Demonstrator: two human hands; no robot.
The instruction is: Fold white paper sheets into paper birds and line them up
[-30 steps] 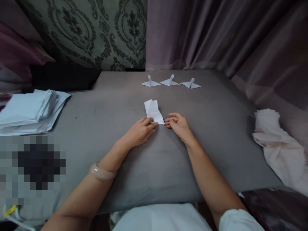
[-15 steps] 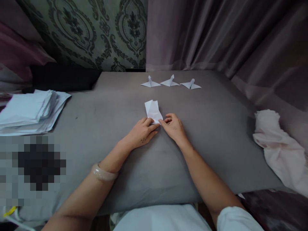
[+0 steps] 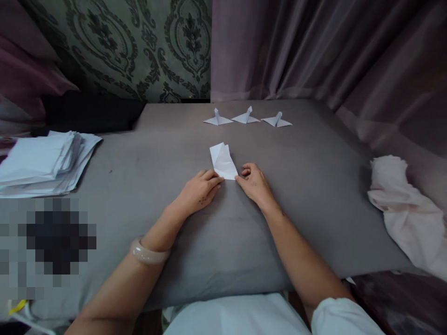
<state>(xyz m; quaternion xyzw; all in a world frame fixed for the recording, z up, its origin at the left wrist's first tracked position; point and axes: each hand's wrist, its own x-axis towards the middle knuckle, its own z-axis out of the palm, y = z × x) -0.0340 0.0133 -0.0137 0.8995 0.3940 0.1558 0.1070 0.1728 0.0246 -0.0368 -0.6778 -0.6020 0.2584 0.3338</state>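
Note:
A small folded sheet of white paper [image 3: 224, 163] lies on the grey cloth surface [image 3: 167, 158] in front of me, with creases and a raised flap along its left and top. My left hand [image 3: 202, 190] has its fingertips closed on the paper's lower left corner. At the lower right corner, my right hand [image 3: 254, 184] pinches the edge between thumb and curled fingers. Farther back stand three folded paper cranes in a row: a left one [image 3: 218, 119], a middle one [image 3: 246, 117] and a right one [image 3: 277, 121].
A stack of white paper [image 3: 38, 158] lies at the left, in front of a black folded cloth [image 3: 94, 114]. Crumpled pale fabric [image 3: 407, 204] rests along the right edge. Purple curtains [image 3: 265, 51] and a patterned wall [image 3: 150, 51] bound the back. A blurred-out patch covers the lower left.
My left hand has slid left along the paper's lower edge, away from the right hand. More of that edge now shows between my hands. The cranes have stayed put.

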